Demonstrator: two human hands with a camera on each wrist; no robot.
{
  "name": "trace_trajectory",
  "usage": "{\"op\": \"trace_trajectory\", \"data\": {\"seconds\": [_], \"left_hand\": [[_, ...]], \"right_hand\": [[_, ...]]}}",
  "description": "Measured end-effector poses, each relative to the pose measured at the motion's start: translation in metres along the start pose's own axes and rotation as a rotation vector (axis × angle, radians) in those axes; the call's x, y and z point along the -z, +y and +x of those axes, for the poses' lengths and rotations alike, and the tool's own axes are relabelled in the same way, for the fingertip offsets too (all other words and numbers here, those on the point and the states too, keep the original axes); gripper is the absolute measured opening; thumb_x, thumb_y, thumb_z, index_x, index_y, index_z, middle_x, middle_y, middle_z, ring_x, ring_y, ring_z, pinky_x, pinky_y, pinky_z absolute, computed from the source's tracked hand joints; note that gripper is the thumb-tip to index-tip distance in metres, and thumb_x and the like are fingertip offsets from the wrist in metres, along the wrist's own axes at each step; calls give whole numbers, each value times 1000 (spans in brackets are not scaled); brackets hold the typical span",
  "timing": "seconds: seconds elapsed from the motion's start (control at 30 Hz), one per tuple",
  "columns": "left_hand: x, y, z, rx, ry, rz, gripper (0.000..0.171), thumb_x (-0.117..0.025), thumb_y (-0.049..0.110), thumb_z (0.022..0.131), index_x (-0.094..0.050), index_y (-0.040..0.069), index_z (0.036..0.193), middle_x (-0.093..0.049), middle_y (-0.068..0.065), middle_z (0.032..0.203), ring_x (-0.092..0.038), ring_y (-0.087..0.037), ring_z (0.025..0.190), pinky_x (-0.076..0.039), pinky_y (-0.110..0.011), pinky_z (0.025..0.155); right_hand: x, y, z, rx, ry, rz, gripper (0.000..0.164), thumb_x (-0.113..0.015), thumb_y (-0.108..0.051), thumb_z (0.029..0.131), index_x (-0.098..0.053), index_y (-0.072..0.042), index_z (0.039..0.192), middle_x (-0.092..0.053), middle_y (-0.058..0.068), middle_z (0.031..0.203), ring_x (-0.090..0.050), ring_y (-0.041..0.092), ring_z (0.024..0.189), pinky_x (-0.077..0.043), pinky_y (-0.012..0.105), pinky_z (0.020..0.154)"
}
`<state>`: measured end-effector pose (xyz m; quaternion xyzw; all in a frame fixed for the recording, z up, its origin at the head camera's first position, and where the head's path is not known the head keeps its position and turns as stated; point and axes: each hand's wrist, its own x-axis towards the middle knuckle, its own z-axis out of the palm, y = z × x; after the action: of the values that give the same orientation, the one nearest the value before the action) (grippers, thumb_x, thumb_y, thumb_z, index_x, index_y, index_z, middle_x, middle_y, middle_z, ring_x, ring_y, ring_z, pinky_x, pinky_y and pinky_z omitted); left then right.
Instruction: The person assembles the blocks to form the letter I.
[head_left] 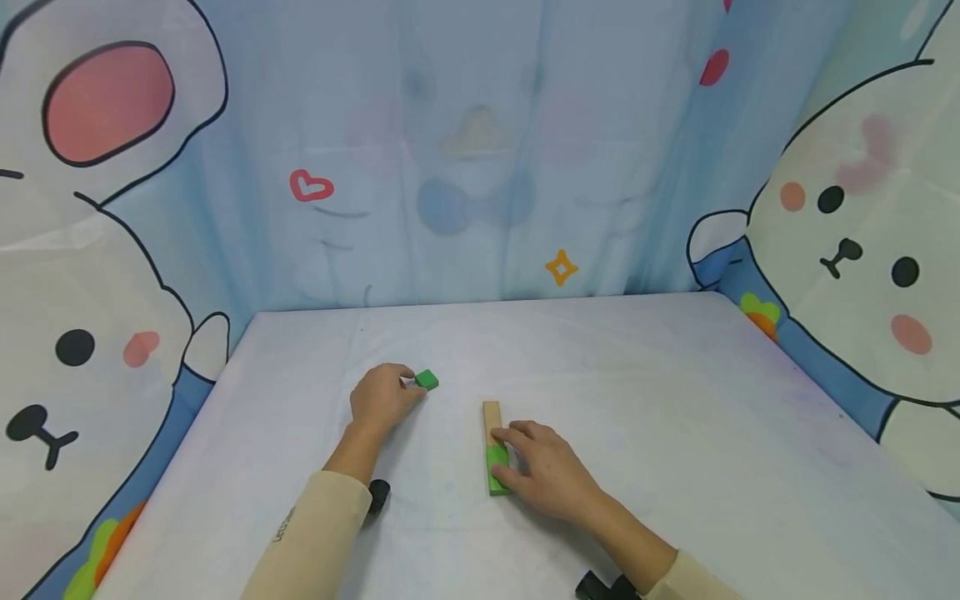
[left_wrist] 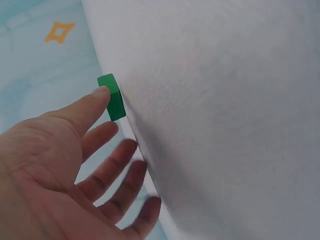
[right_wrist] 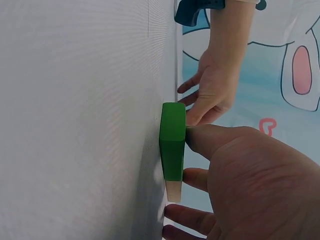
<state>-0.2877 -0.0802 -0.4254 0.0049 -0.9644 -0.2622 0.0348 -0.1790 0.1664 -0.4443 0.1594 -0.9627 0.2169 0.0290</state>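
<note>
Thumb and forefinger of my left hand (head_left: 381,397) pinch a small green block (head_left: 427,380) near the far left part of the table. In the left wrist view, the thumb lies against that block (left_wrist: 114,97), and the other fingers are spread loosely below. My right hand (head_left: 553,471) rests its fingertips on a narrow strip of blocks in front of it. The strip's near half is a green block (head_left: 496,483), under the thumb. Its far half is a bare wooden block (head_left: 491,413), touched by the forefinger. Whether the two halves are joined I cannot tell.
A white cloth (head_left: 675,400) covers the table, which ends at a light blue curtain (head_left: 480,167) printed with cartoon figures. Dark wrist mounts (head_left: 378,496) show below both hands. Each forearm wears a beige sleeve (head_left: 315,533).
</note>
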Motion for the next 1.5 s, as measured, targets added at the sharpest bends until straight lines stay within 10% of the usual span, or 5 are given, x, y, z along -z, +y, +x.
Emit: {"op": "trace_trajectory", "data": {"seconds": [0.33,1.5], "left_hand": [[-4,-3,0,16,3,-3,37,-79,36,89,-78,19,122,-63,-17,135,-55,-45,127,-39,-64,105],[-5,6,0,42,-46,16,38,-74,31,95,-73,18,131,-59,-19,137,-53,-45,129,-30,-76,110]], "right_hand": [[-1,3,-4,-5,1,11,49,-72,-37,96,-64,-15,140,-60,16,142,-56,38,134,-45,58,110],[-1,1,-2,0,10,1,50,-73,-37,96,-64,-16,141,-60,15,143,-55,37,135,-45,58,110]]}}
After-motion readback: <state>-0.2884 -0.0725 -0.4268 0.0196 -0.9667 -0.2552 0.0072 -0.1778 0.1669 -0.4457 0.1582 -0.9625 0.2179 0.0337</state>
